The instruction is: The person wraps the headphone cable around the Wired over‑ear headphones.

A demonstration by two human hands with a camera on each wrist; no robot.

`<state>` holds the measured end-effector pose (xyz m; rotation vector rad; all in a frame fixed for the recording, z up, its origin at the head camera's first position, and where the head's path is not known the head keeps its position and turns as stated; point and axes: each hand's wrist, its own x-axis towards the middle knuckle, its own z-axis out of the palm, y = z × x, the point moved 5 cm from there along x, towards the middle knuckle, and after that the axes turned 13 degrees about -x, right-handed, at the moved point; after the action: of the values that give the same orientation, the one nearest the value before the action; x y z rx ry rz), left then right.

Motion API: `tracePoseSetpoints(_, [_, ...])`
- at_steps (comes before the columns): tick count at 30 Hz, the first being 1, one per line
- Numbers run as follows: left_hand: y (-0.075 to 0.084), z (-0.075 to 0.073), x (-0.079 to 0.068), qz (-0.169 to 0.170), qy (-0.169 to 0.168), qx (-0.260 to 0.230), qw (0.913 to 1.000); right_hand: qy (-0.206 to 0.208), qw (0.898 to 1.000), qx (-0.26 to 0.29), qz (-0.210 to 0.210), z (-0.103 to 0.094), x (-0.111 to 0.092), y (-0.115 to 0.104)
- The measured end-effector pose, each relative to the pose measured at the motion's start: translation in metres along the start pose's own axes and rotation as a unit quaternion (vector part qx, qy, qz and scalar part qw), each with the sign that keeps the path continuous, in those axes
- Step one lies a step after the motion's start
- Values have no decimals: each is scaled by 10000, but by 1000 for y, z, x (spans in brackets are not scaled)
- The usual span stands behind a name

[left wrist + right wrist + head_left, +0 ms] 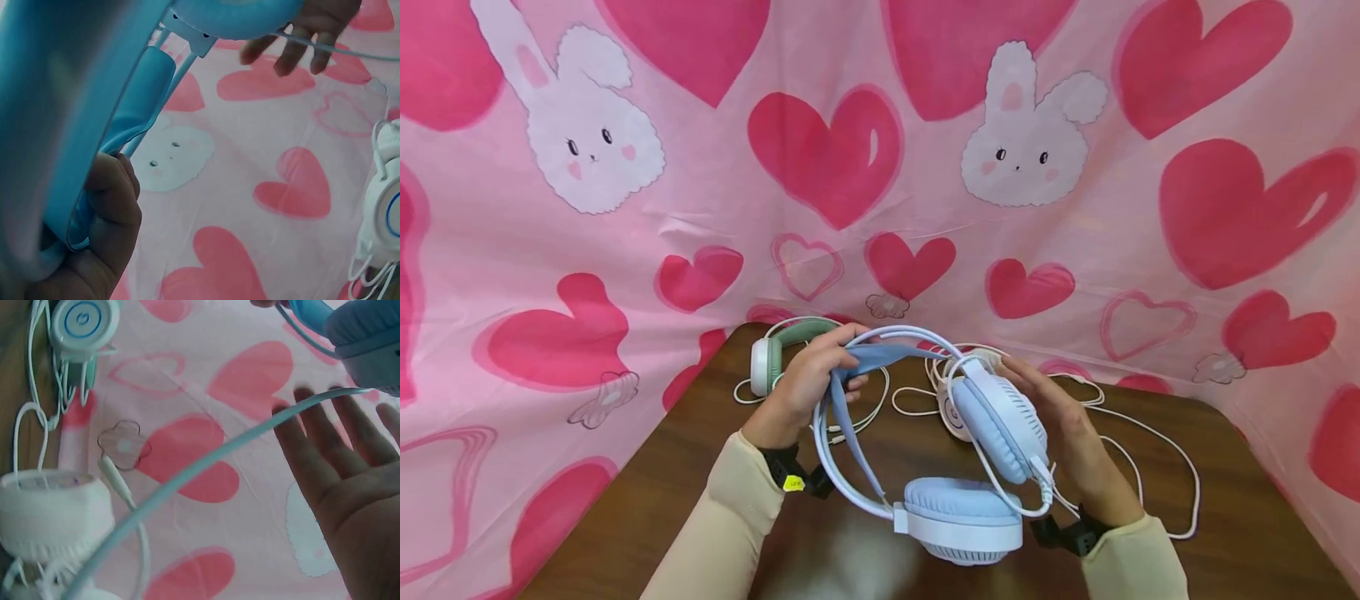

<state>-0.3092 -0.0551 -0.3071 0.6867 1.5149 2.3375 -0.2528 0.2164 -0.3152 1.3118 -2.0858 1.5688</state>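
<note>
My left hand (808, 379) grips the headband of a pair of pale blue and white over-ear headphones (1018, 417), held up above the table. Its fingers curl round the band and the soft blue inner strap (880, 357), as the left wrist view also shows. One ear cup (962, 521) hangs low toward me, while the other is up at the right. Beside that upper cup is my right hand (1075, 433), its fingers extended. From the right wrist, the open palm (362, 512) faces the camera, and the headphone cable (206, 465) passes across the fingertips.
Green and white headphones (765, 367) stand at the table's back left. White headphones (953, 417) lie behind the held pair, partly hidden. Loose white cables (1180, 454) spread over the brown table (1240, 500) at right. A pink heart-patterned cloth (925, 233) hangs behind.
</note>
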Motion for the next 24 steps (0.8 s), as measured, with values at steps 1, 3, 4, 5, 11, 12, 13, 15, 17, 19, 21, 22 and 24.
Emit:
tracePoseSetpoints(1, [-2, 3, -1, 1, -27, 59, 10000, 27, 9999, 18, 142, 0, -3, 1])
tracePoseSetpoints(3, [-6, 9, -1, 6, -103, 144, 9998, 42, 9993, -86, 355, 0, -8, 1])
tracePoseSetpoints(4, [-7, 11, -1, -7, -139, 185, 9997, 49, 9987, -220, 466, -1, -10, 2])
tracePoseSetpoints(5, [-9, 13, -1, -23, -168, 192, 9997, 74, 9973, -447, 571, -3, -10, 2])
tracePoseSetpoints(11, [-10, 23, -3, -103, -341, 215, 9991, 242, 9912, -1042, 780, -16, -8, -3])
tracePoseSetpoints(12, [-10, 25, -3, -99, -379, 273, 9989, 278, 9929, -898, 729, -17, -7, -3])
tracePoseSetpoints(13, [-10, 28, -4, -132, -423, 289, 9986, 343, 9938, -802, 696, -18, -8, -4])
tracePoseSetpoints(15, [-10, 33, -5, -206, -502, 306, 9981, 567, 9932, -838, 573, -20, -9, -6])
tracePoseSetpoints(17, [-10, 37, -8, -244, -627, 290, 9973, 713, 9937, -791, 343, -22, -11, -7])
tracePoseSetpoints(19, [-11, 42, -10, -262, -769, 241, 9964, 891, 9913, -959, 90, -25, -12, -9])
tracePoseSetpoints(21, [-12, 47, -11, -248, -921, 237, 9952, 1044, 9887, -1058, -174, -29, -12, -11])
tracePoseSetpoints(22, [-13, 50, -11, -227, -1008, 227, 9944, 1095, 9885, -992, -331, -31, -12, -12])
tracePoseSetpoints(24, [-14, 54, -12, -190, -1159, 222, 9928, 1214, 9863, -993, -519, -34, -12, -12])
